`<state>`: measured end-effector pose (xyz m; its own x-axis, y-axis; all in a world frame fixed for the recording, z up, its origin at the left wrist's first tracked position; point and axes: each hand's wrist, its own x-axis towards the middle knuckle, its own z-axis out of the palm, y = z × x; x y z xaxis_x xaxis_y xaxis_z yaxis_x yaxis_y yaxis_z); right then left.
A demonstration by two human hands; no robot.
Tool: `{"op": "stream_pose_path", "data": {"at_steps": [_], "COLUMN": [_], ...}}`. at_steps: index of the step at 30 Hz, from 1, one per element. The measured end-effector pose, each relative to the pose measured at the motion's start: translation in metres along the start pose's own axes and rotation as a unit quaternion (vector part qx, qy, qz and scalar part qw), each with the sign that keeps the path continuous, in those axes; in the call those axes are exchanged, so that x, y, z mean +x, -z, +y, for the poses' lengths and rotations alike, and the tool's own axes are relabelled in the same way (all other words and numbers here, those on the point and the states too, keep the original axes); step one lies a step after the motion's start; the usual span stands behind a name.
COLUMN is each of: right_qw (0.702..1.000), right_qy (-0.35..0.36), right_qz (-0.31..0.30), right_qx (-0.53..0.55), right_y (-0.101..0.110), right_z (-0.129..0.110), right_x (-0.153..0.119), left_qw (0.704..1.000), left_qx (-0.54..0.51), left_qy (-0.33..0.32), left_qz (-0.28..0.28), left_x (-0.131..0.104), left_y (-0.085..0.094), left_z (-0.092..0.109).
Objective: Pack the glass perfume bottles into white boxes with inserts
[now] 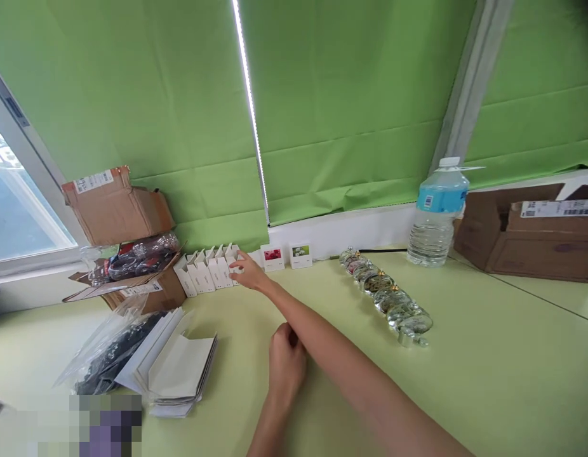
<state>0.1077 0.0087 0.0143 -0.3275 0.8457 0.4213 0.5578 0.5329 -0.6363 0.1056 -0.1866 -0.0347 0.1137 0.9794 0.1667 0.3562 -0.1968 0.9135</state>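
Note:
My right hand (252, 273) stretches across to the back of the table. Its fingers are closed on the rightmost white box (235, 255) in a row of small open-topped white boxes (202, 274). Under my right forearm, my left hand (287, 358) rests near the table's middle with its fingers curled in; whatever may be inside it is hidden. Just right of the row stand a white card with a red picture (273, 257) and a white card with a green and white picture (301, 255), both upright.
A line of shiny foil-like round pieces (384, 295) lies to the right. Behind it stand a large water bottle (432, 222) and a cardboard box (536, 244). Stacked cartons (120, 212), a plastic-wrapped dark bundle (117, 352) and a paper stack (182, 371) occupy the left.

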Motion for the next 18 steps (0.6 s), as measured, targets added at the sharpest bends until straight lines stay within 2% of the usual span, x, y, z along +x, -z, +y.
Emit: {"op": "stream_pose_path", "data": {"at_steps": [4, 9, 12, 18], "right_qw": [0.999, 0.998, 0.996, 0.992], "right_qy": [0.028, 0.055, 0.067, 0.074], "right_qz": [-0.023, -0.017, 0.003, 0.058], "right_qx": [-0.014, -0.040, -0.055, -0.080], "right_y": [-0.007, 0.003, 0.025, 0.086], "right_z": [-0.011, -0.014, -0.016, -0.022], "right_x": [0.007, -0.016, -0.045, -0.128], "left_qw": [1.000, 0.999, 0.999, 0.991], "left_qx": [-0.018, -0.044, -0.050, -0.020], "left_qy": [0.018, 0.003, -0.001, 0.003], "left_qz": [-0.010, -0.009, 0.017, 0.132], "left_x": [-0.002, -0.001, 0.001, -0.001], "left_y": [0.003, 0.004, 0.004, 0.002], "left_z": [0.004, 0.005, 0.004, 0.003]}}
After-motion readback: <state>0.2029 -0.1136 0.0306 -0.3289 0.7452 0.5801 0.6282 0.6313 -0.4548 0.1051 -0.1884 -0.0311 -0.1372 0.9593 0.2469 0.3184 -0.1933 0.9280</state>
